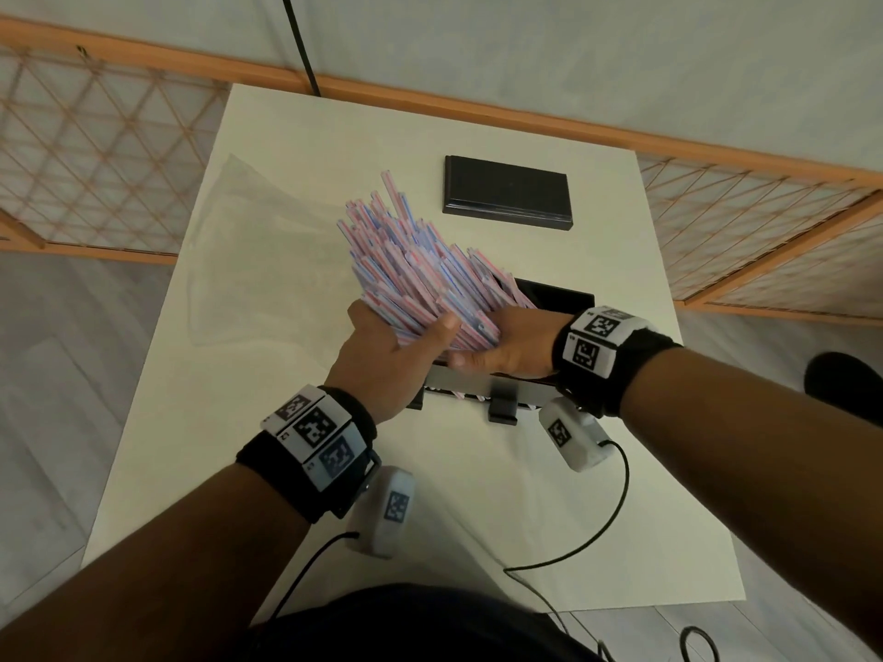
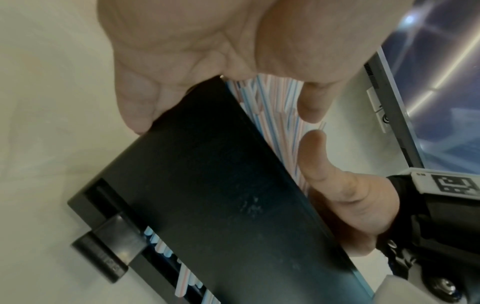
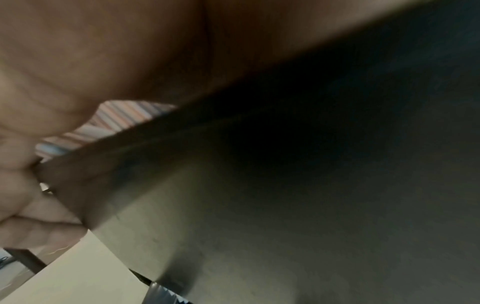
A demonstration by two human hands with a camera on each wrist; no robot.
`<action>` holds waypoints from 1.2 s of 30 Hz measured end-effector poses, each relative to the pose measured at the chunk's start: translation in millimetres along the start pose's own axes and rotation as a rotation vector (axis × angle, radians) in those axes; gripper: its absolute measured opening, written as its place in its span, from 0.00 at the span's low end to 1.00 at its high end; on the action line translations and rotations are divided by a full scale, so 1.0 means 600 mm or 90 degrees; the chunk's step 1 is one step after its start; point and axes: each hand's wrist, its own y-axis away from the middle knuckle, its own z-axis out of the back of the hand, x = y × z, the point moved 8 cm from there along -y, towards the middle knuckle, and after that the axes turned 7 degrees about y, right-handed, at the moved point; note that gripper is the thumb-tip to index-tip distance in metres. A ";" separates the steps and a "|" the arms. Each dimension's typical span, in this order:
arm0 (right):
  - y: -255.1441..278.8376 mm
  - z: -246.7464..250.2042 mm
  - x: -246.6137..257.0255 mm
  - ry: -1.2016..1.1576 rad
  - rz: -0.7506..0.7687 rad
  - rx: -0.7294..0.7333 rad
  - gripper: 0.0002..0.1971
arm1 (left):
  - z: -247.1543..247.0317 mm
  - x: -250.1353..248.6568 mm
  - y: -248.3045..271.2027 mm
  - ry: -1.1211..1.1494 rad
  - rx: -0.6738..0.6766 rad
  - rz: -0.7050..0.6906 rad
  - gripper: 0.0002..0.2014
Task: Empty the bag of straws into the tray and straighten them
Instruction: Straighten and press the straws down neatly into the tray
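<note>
Looking from the head view, both hands meet over a black tray [image 1: 556, 298] near the middle of the white table [image 1: 267, 136]. The left hand [image 1: 382, 355] has its fingers curled around the near end of a big bundle of straws [image 1: 411, 260], with the thumb on top. The right hand [image 1: 506, 344] lies across the same end of the bundle from the right side, and its thumb points to the left; how its fingers bend under the straws I cannot tell here. The straws are white with red and blue stripes, and they fan out up and away to the left above the tray. An empty clear bag [image 1: 248, 231] lies flat on the table to the left. A black lid [image 1: 507, 191] lies farther back.

In the left wrist view, the left hand [image 2: 207, 51] holds the striped straws [image 2: 275, 107] just above the dark wall of the tray [image 2: 207, 174]. The thumb of the right hand [image 2: 335, 176] touches the straws from the other side.

In the right wrist view, the picture is blurred and dark. The right hand [image 3: 52, 82] is curled close on the straws [image 3: 116, 119] at the edge of the tray [image 3: 285, 164].
</note>
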 end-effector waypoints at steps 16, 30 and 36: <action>0.004 0.023 0.005 0.081 -0.003 -0.035 0.35 | 0.002 -0.006 -0.002 0.020 -0.010 -0.029 0.48; 0.064 0.060 -0.005 0.178 -0.022 -0.323 0.25 | 0.046 -0.020 0.005 0.020 -0.100 -0.086 0.32; 0.087 0.007 -0.006 0.130 -0.004 -0.300 0.22 | 0.044 -0.036 -0.006 -0.047 -0.084 -0.137 0.23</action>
